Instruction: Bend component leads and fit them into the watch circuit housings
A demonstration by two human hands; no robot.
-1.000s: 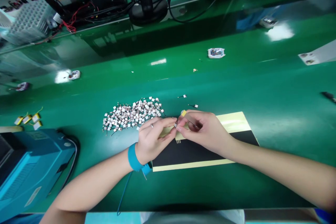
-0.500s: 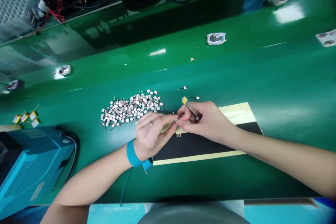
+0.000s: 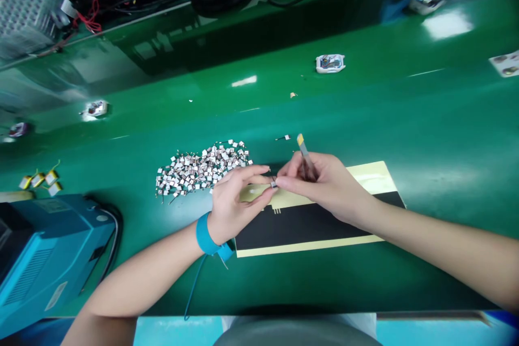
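Two hands met over a tiny metallic piece

In the head view, both hands came together above a black panel (image 3: 304, 230) with pale yellow borders, which lay on the green tabletop (image 3: 251, 286). The tiny piece (image 3: 273, 184) sat right where the fingertips met, just over the panel's upper border. The right hand (image 3: 330, 184), reaching in from four o'clock, had thumb and forefinger pinched at the piece's edge. Its fingers were also closed around a slim metal tool (image 3: 306, 155), whose yellow end poked up between eleven and twelve.

The left hand (image 3: 232, 203) came from eight o'clock with its fingers stretched forward and the thumb below, tips at the piece; I couldn't tell whether they gripped it. A teal band (image 3: 206, 235) circled that wrist, and a thin cord (image 3: 193, 287) trailed below it toward seven.

Taking the piece as the clock's centre, a crowded heap of small parts (image 3: 203, 167) spread between nine and ten, near the left hand. A single part (image 3: 287, 138) with a dark lead lay just past twelve. Further out, an opened white casing (image 3: 330, 64) rested at one o'clock, and yellow packs (image 3: 51, 177) lay well off at nine.
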